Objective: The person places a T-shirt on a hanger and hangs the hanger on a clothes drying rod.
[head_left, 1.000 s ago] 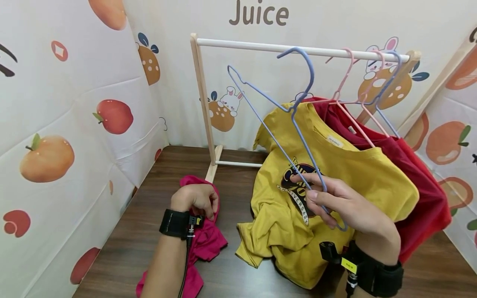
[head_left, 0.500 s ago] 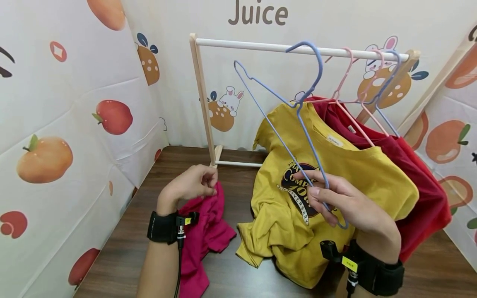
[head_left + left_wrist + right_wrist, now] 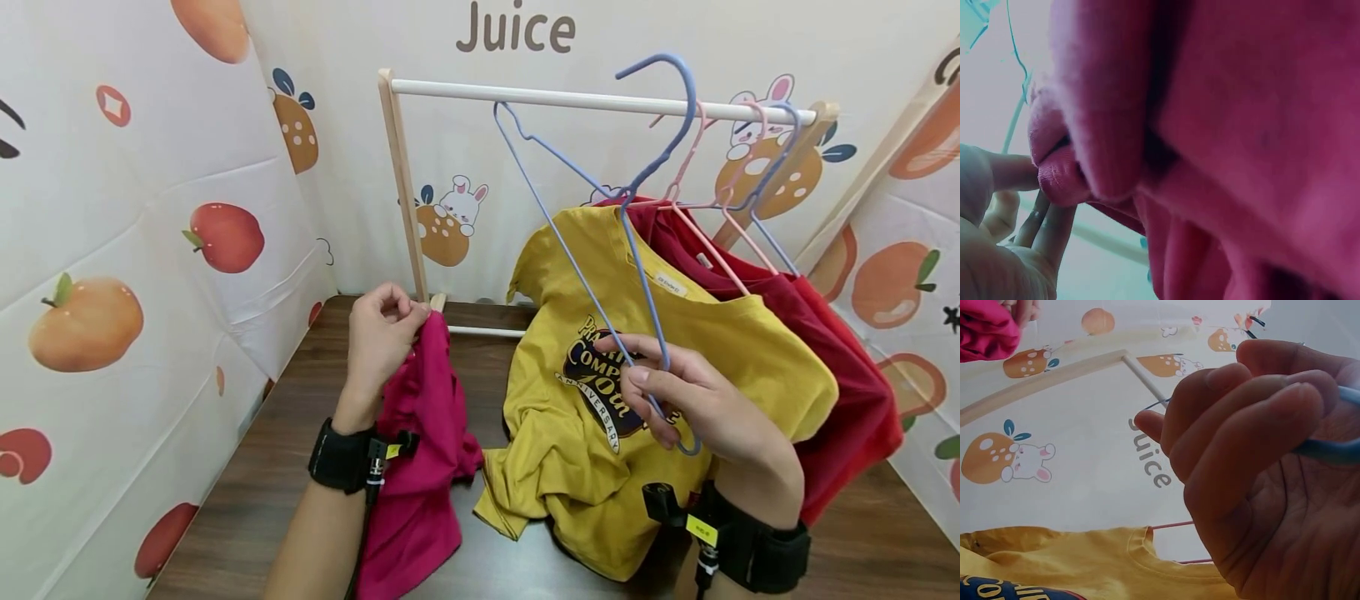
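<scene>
My left hand [image 3: 382, 337] pinches a magenta garment [image 3: 420, 467] by its upper edge, and the cloth hangs down from the fingertips toward the tabletop. In the left wrist view the thumb and fingers squeeze a bunched fold of the magenta cloth [image 3: 1110, 125]. On the right, my right hand [image 3: 690, 396] grips a blue wire hanger [image 3: 643, 271] by one end, its hook pointing up in front of the rack's rail. The right wrist view shows curled fingers [image 3: 1241, 425] around the blue wire [image 3: 1329, 451]. Behind that hand hangs a yellow printed T-shirt [image 3: 555, 275].
A clothes rack with a white rail [image 3: 510, 93] and wooden posts [image 3: 405, 183] stands at the back of the dark wooden table [image 3: 247, 500]. Red shirts [image 3: 832, 350] hang at its right end on pink hangers [image 3: 686, 167] and another blue hanger [image 3: 776, 167]. Fruit-print cloth surrounds the table.
My left hand has risen and now lifts the magenta garment by its edge, drawing it up off the table. The hanger in my right hand has tilted, its hook shifting up and right.
</scene>
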`<state>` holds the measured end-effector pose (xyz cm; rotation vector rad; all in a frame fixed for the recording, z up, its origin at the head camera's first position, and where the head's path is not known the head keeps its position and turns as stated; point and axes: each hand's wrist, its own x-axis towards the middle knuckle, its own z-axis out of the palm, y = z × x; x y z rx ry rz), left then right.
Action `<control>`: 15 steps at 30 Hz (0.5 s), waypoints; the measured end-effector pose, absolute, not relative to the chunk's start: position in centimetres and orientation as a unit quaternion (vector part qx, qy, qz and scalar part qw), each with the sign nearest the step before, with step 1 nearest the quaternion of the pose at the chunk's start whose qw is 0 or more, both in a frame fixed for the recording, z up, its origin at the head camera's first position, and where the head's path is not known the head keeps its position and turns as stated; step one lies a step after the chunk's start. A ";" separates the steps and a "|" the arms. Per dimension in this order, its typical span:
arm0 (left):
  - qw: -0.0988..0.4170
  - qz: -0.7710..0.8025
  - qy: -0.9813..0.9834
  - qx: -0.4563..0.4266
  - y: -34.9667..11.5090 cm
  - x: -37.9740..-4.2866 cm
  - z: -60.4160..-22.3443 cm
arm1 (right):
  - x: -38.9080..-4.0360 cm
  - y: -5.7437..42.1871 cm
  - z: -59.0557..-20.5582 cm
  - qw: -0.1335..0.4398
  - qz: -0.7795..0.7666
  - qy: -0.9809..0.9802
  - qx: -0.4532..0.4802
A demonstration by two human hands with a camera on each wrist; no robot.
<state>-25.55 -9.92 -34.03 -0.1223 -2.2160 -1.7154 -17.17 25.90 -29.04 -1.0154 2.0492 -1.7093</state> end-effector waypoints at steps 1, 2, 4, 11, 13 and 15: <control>0.176 -0.625 -0.760 -0.036 -9.7 -25.5 -33.9 | -17.2 25.9 -29.1 0.143 -0.594 0.708 -0.354; 0.181 -0.645 -0.741 -0.034 -9.5 -25.4 -33.8 | -17.2 25.9 -29.1 0.143 -0.594 0.708 -0.354; 0.170 -0.669 -0.722 -0.046 -9.3 -25.3 -33.9 | -17.2 25.8 -29.0 0.146 -0.593 0.709 -0.352; -0.059 -0.635 -0.757 -0.143 -9.5 -26.0 -35.6 | -17.0 25.8 -28.9 0.142 -0.569 0.733 -0.344; -0.110 -0.587 -0.783 -0.175 -9.6 -26.4 -36.4 | -16.9 25.9 -28.8 0.142 -0.567 0.736 -0.340; -0.124 -0.519 -0.824 -0.191 -9.5 -26.7 -37.1 | -16.9 25.9 -28.8 0.143 -0.569 0.736 -0.337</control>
